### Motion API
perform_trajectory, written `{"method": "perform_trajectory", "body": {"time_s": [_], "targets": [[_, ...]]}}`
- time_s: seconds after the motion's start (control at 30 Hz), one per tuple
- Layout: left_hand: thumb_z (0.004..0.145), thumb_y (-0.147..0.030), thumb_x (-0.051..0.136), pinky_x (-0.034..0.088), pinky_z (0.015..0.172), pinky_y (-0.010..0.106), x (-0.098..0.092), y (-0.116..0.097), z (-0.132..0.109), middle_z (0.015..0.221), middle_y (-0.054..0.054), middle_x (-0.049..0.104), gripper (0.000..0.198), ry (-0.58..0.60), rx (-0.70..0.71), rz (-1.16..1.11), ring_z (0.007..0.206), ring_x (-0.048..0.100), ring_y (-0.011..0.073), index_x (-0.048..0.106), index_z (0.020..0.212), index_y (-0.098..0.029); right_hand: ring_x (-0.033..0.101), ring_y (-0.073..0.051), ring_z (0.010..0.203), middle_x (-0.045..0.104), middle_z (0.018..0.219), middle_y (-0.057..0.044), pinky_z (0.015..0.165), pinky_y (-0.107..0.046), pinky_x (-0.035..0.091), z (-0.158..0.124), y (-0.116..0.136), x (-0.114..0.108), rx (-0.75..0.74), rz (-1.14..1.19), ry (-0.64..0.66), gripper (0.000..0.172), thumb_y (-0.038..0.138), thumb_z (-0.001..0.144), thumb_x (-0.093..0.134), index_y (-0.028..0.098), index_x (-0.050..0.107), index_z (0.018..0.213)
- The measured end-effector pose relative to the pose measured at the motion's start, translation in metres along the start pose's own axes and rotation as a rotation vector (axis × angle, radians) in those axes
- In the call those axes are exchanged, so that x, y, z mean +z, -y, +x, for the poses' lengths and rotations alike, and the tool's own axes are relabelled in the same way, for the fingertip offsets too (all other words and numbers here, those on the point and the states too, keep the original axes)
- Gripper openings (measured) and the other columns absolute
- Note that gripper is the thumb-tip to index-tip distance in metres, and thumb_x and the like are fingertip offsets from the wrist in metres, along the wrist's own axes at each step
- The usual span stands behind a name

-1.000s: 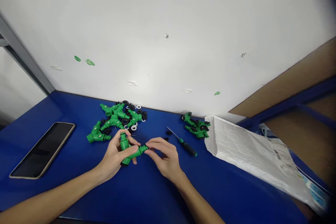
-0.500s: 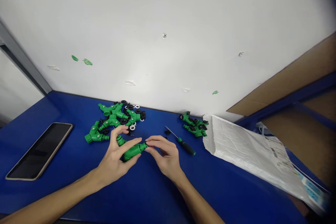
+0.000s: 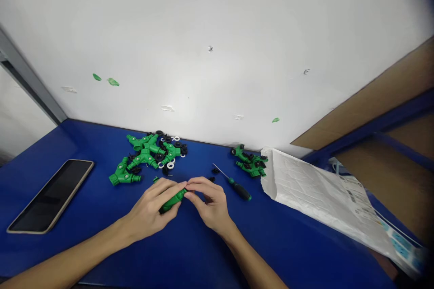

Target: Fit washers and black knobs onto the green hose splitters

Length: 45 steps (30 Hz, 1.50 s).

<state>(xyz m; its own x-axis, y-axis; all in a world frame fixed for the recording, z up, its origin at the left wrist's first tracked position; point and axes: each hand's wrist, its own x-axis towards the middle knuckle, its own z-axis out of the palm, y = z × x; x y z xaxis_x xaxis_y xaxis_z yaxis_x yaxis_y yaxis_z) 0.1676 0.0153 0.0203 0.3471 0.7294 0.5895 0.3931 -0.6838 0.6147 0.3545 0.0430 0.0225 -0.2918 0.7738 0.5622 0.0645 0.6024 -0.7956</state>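
Observation:
My left hand (image 3: 153, 203) is wrapped around a green plastic Y-shaped hose connector (image 3: 172, 203), covering most of it. At the connector's right end, my right hand (image 3: 208, 201) pinches with thumb and fingertips. Any small part between those fingertips is hidden. Beyond my left hand lies a pile of similar green connectors (image 3: 144, 157), mixed with black fittings (image 3: 159, 157) and white ring washers (image 3: 170, 165). A screwdriver (image 3: 240, 188) with a black and green handle rests to the right of my right hand.
A smartphone (image 3: 50, 196) lies at the left on the blue table (image 3: 190, 253). Right of the screwdriver is a smaller group of green connectors with black parts (image 3: 251, 163), beside a white plastic mailing bag (image 3: 315, 194). A white wall (image 3: 203, 81) rises behind the table.
The fingers of my left hand have closed down over the connector, hiding more of it. My right fingertips have shifted slightly left, staying at its end.

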Motion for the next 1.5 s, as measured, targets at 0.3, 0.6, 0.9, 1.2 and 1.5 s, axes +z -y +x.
{"method": "perform_trajectory", "body": {"time_s": [0.3,0.6,0.9,1.2,1.5], "targets": [[0.085,-0.008,0.058,0.047,0.084,0.035,-0.002,0.006,-0.004,0.108,0.007,0.065,0.049,0.099,-0.020,-0.015,0.094,0.059,0.0197,0.046,0.129,-0.024,0.063,-0.015,0.070,0.068,0.085,-0.005,0.065,-0.027,0.053,0.002,0.002,-0.001,0.207,0.128,0.055,0.010,0.027,0.081,0.072,0.019,0.068,0.086],[0.087,-0.015,0.059,0.044,0.072,0.029,-0.001,0.004,-0.006,0.094,0.005,0.067,0.036,0.204,-0.077,-0.022,0.077,0.057,0.0162,0.049,0.121,-0.022,0.050,-0.014,0.076,0.054,0.087,-0.004,0.070,-0.027,0.044,0.008,0.012,-0.016,0.142,-0.029,0.359,0.010,0.024,0.093,0.054,0.019,0.052,0.085],[0.089,-0.019,0.056,0.043,0.069,0.027,0.000,0.004,-0.008,0.092,0.003,0.064,0.028,0.207,-0.156,-0.053,0.074,0.056,0.0149,0.051,0.115,-0.023,0.047,-0.014,0.075,0.051,0.088,-0.004,0.068,-0.027,0.041,0.006,0.015,-0.014,0.092,-0.139,0.368,0.010,0.015,0.093,0.047,0.020,0.046,0.085],[0.088,-0.026,0.057,0.047,0.075,0.028,0.001,-0.002,-0.008,0.092,0.002,0.061,0.024,0.133,-0.347,-0.237,0.083,0.058,0.0163,0.054,0.112,-0.022,0.052,-0.014,0.072,0.055,0.085,-0.004,0.067,-0.026,0.045,0.001,0.008,-0.004,0.061,-0.086,0.182,0.007,0.017,0.091,0.055,0.020,0.050,0.086],[0.087,-0.028,0.061,0.047,0.078,0.030,0.003,-0.005,-0.005,0.098,0.005,0.063,0.026,0.077,-0.522,-0.444,0.087,0.060,0.0181,0.056,0.110,-0.019,0.056,-0.015,0.075,0.059,0.085,-0.005,0.068,-0.028,0.048,-0.002,0.007,0.003,0.053,-0.109,0.109,0.007,0.017,0.091,0.054,0.019,0.055,0.084]]}}
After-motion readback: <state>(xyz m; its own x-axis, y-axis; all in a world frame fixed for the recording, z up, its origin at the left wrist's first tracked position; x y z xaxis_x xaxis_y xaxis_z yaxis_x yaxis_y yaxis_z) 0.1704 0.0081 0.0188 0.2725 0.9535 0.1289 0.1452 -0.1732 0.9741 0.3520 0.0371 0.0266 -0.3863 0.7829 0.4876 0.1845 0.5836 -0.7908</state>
